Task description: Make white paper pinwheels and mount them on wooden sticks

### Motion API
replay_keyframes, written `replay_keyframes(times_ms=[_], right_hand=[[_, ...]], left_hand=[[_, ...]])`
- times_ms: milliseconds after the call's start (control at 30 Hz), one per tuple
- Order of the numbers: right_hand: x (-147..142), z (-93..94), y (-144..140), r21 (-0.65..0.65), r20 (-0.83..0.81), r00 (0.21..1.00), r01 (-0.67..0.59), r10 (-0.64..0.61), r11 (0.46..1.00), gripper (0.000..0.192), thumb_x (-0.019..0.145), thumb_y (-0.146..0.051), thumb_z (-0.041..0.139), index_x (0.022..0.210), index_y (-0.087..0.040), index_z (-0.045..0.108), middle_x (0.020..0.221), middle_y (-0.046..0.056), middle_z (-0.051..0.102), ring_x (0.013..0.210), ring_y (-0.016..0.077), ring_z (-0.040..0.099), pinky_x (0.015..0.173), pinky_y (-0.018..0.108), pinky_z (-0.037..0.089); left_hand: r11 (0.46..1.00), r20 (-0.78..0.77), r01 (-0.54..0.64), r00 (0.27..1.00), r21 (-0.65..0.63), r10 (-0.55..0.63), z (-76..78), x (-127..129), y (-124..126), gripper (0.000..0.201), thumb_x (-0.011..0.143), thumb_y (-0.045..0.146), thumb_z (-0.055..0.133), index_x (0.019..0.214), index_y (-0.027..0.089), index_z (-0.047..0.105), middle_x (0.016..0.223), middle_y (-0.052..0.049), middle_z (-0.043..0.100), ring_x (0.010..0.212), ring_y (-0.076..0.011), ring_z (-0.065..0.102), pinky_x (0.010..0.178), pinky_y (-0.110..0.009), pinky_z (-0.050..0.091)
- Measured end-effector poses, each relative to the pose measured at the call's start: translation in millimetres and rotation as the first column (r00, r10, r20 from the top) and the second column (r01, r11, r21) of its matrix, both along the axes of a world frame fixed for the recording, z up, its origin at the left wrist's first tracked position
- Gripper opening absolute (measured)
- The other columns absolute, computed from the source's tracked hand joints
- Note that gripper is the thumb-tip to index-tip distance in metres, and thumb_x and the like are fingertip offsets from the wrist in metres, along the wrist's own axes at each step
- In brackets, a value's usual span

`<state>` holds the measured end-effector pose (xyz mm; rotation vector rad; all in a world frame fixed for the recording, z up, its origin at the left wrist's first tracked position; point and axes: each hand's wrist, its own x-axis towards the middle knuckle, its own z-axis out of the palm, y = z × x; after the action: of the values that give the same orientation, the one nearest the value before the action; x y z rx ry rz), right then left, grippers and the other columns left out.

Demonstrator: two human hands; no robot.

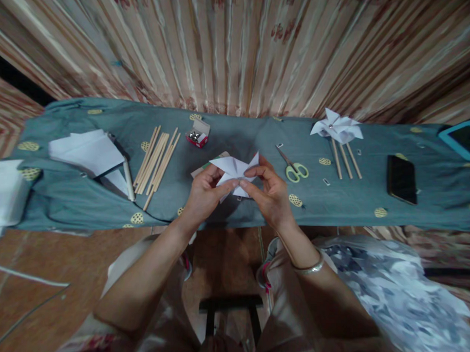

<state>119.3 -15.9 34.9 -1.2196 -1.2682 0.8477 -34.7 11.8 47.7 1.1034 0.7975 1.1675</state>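
A long desk (103, 202) runs left to right under a grey-green cloth (240, 135) dotted with yellow motifs. A striped, flowered curtain (239, 48) hangs behind it, and reddish floor (62, 262) shows in front.

Over the near middle edge, the left hand (203, 195) and right hand (271, 190) pinch a folded white paper (235, 171) between fingertips, both closed on it just above the cloth.

At far left lie paper sheets (85, 150), then a bundle of sticks (156, 158) and a small open red box (198, 133). Right of the hands are scissors (295, 168), a finished pinwheel (337, 128) on sticks, a dark phone (402, 179) and a blue-cased tablet (463, 138). No writing is legible.
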Motion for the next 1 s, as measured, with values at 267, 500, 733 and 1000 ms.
replay_keyframes(times_ms=[267, 500, 733, 1000], right_hand=[[-5.0, -5.4, 3.0, -0.051, -0.19, 0.982, -0.023, 0.013, 0.998, 0.086, 0.068, -0.05, 0.082, 0.14, -0.026, 0.042, 0.135, 0.011, 0.062, 0.122, 0.0266, 0.062, 0.106, 0.046, 0.05], [-5.2, 2.2, 1.2, -0.154, -0.3, 0.953, -0.092, 0.042, 0.984, 0.079, 0.065, -0.048, 0.085, 0.131, -0.027, 0.048, 0.1, 0.004, 0.075, 0.09, 0.0242, 0.073, 0.082, 0.041, 0.061], [-5.3, 3.4, 2.3, -0.154, -0.286, 0.958, -0.057, 0.011, 0.986, 0.062, 0.064, -0.047, 0.086, 0.114, -0.025, 0.057, 0.095, 0.003, 0.076, 0.085, 0.0221, 0.073, 0.072, 0.035, 0.061], [-5.9, 2.8, 3.8, -0.143, -0.267, 0.964, -0.046, 0.006, 0.989, 0.052, 0.065, -0.047, 0.084, 0.106, -0.025, 0.06, 0.087, 0.0, 0.075, 0.076, 0.019, 0.071, 0.069, 0.032, 0.058]], left_hand=[[1.0, 0.027, 0.004, 1.0, -0.011, -0.003, 0.5, 0.3, 1.0, 0.041, 0.061, 0.031, 0.09, 0.093, 0.016, 0.071, 0.086, -0.004, 0.075, 0.077, -0.0171, 0.069, 0.075, -0.027, 0.055], [1.0, 0.035, 0.014, 0.999, -0.009, -0.014, 0.1, 0.2, 0.7, 0.041, 0.062, 0.033, 0.09, 0.095, 0.017, 0.072, 0.088, -0.004, 0.075, 0.081, -0.0167, 0.069, 0.078, -0.027, 0.055], [1.0, -0.054, -0.03, 0.998, -0.003, 0.03, -2.7, -1.2, 0.9, 0.029, 0.062, 0.033, 0.089, 0.082, 0.016, 0.076, 0.08, -0.002, 0.073, 0.071, -0.015, 0.064, 0.071, -0.027, 0.053], [0.995, -0.101, -0.091, 0.99, 0.041, 0.095, -2.3, 0.2, 1.5, 0.023, 0.062, 0.034, 0.089, 0.074, 0.018, 0.078, 0.079, -0.001, 0.074, 0.072, -0.0157, 0.064, 0.072, -0.028, 0.054]])
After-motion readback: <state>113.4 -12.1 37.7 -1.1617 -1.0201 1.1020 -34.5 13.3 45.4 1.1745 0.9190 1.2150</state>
